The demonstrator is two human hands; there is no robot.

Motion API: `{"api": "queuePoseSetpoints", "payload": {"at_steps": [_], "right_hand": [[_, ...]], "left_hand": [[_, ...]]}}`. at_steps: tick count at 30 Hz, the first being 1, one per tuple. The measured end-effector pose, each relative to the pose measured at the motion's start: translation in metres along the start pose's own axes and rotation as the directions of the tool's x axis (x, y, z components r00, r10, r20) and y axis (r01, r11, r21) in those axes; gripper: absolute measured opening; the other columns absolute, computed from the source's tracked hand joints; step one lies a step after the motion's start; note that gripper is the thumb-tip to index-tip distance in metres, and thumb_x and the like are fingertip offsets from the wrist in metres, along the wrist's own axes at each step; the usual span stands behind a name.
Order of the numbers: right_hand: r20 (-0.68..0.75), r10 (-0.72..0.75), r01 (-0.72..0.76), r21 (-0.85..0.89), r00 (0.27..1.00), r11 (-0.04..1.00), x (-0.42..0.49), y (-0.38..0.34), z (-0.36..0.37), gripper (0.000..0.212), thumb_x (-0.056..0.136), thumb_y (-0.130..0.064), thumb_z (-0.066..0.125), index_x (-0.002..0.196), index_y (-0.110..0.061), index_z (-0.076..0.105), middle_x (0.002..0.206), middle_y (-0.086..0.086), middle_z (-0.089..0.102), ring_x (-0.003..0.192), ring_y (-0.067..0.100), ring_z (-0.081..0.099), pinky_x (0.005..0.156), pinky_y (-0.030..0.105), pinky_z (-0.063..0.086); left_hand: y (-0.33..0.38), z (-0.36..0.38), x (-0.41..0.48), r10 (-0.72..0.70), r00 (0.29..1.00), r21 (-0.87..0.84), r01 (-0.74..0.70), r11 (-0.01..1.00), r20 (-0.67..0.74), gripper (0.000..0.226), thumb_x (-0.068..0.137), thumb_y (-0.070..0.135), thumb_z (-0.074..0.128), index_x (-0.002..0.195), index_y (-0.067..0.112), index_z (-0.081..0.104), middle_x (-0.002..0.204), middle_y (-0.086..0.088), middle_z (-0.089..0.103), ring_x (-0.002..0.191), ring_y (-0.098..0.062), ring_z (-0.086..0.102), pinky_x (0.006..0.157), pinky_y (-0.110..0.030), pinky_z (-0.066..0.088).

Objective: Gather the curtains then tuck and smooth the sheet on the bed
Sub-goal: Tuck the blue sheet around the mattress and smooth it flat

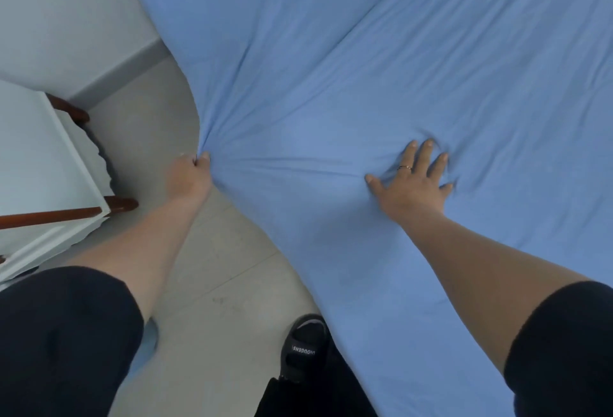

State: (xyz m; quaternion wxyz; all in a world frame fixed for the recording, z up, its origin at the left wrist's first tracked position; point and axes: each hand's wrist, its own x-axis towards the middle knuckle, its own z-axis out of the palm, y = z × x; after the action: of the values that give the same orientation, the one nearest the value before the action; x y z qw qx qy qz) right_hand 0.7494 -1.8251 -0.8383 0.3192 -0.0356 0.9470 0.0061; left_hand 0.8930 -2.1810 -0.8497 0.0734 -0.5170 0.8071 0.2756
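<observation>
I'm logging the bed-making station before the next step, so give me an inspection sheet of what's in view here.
Surface: blue sheet covers all of it in view; creases fan out from both hands.
Job's things: sheet edge bunched at the side; curtains not in view.
Clutter: nothing seen.
Hands: left hand pinches the sheet's edge; right hand presses flat on the sheet, fingers spread.
Cables: nothing seen.
Surroundings: grey tiled floor; white furniture with brown legs at the left; black sandal beside the sheet's edge.
</observation>
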Motion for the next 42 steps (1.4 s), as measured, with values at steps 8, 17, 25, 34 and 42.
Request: {"api": "queuePoseSetpoints", "payload": {"at_steps": [8, 17, 25, 34, 42], "right_hand": [[0.131, 0.047, -0.038, -0.069, 0.990, 0.997, 0.004, -0.015, -0.019, 0.109, 0.084, -0.082, 0.034, 0.158, -0.019, -0.016, 0.164, 0.002, -0.025, 0.152, 0.038, -0.016, 0.111, 0.066, 0.025], [0.249, 0.223, -0.191, -0.148, 0.942, 0.970, 0.034, -0.050, -0.042, 0.113, 0.080, -0.070, 0.058, 0.155, -0.004, 0.007, 0.158, 0.020, -0.002, 0.147, 0.052, 0.001, 0.114, 0.054, 0.029], [0.540, 0.402, -0.325, -0.236, 0.740, 0.916, 0.096, -0.123, -0.079, 0.065, 0.095, -0.049, 0.046, 0.147, -0.011, 0.047, 0.154, 0.017, 0.042, 0.140, 0.035, 0.041, 0.117, 0.047, 0.032], [0.436, 0.293, -0.334, 0.018, 0.851, 0.942, 0.150, -0.168, -0.150, 0.063, 0.071, -0.058, 0.054, 0.114, -0.014, 0.067, 0.122, 0.011, 0.068, 0.112, 0.032, 0.066, 0.095, 0.036, 0.051], [-0.268, 0.035, 0.007, 0.156, 0.963, 0.988, 0.245, -0.228, -0.252, 0.017, 0.089, -0.024, 0.042, 0.098, -0.017, 0.055, 0.111, 0.016, 0.063, 0.104, 0.037, 0.062, 0.082, 0.041, 0.048]], "left_hand": [[0.044, 0.000, 0.018, -0.156, 0.970, -0.219, 0.195, 0.956, 0.184, 0.027, 0.096, 0.036, 0.056, 0.077, 0.016, 0.054, 0.084, -0.012, 0.068, 0.071, -0.028, 0.068, 0.061, -0.037, 0.057], [0.132, -0.059, 0.193, -0.005, 1.000, -0.170, 0.007, 0.985, 0.012, 0.054, 0.085, 0.058, 0.057, 0.096, 0.005, 0.064, 0.096, -0.011, 0.068, 0.090, -0.026, 0.064, 0.079, -0.037, 0.048], [0.102, -0.127, 0.267, 0.186, 0.983, 0.166, -0.185, 0.969, 0.010, 0.061, 0.108, 0.036, 0.032, 0.094, -0.014, 0.064, 0.098, -0.039, 0.064, 0.093, -0.052, 0.063, 0.079, -0.049, 0.048], [0.118, -0.147, 0.267, 0.326, 0.930, 0.142, -0.351, 0.925, 0.171, 0.046, 0.100, 0.031, 0.051, 0.059, 0.012, 0.044, 0.057, -0.008, 0.053, 0.063, -0.037, 0.058, 0.057, -0.036, 0.038], [0.265, -0.109, 0.281, 0.598, 0.777, 0.019, -0.613, 0.790, 0.199, 0.026, 0.100, 0.022, 0.051, 0.121, 0.014, 0.064, 0.103, -0.011, 0.074, 0.101, -0.036, 0.067, 0.084, -0.042, 0.053]]}}
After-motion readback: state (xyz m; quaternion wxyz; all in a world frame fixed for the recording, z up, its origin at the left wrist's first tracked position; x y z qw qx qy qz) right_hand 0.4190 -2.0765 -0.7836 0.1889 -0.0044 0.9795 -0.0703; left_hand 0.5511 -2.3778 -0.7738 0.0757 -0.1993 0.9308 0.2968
